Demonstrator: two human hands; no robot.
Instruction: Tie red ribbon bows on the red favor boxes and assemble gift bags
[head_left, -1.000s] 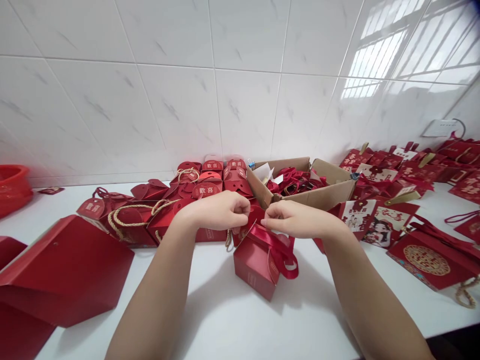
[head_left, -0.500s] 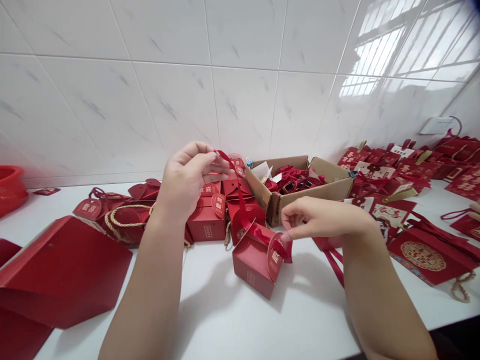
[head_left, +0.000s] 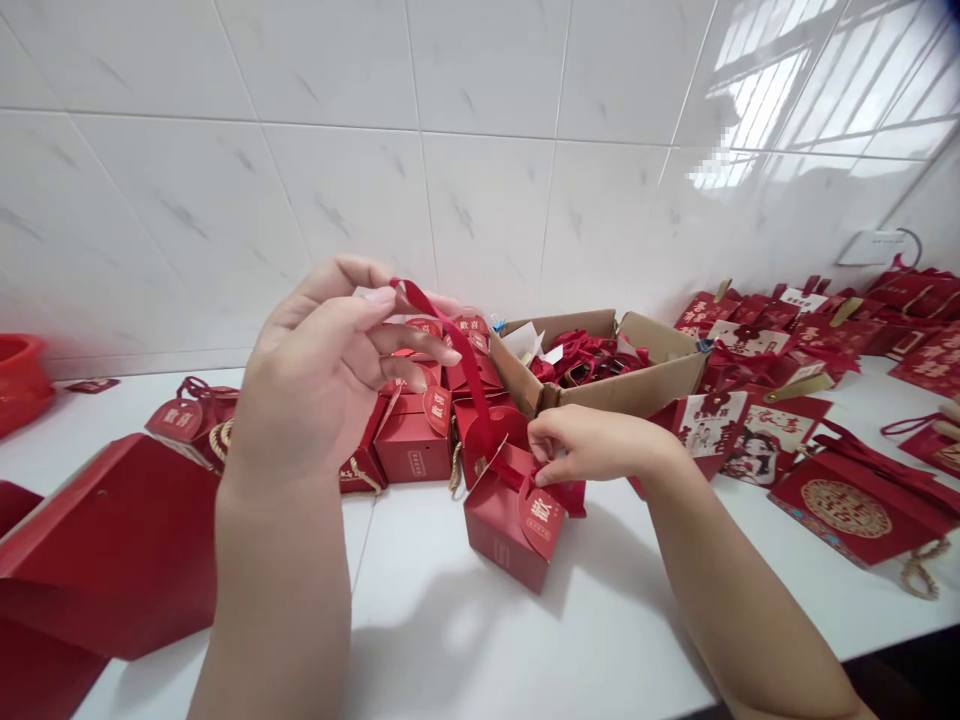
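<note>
And now the red ribbon [head_left: 471, 375] is held aloft, pinched by thumb and forefinger of the left hand [head_left: 319, 375]; on the white table [head_left: 442, 640], the red favour box [head_left: 506, 535] is apparently steadied against the pull by the right hand [head_left: 592, 442], curled at its lid, whether gripping anything cannot be told

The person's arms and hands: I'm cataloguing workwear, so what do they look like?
The left hand and right hand are bare, with no gloves or rings visible. The left forearm and right forearm show no sleeve, watch, bracelet or marking.
</note>
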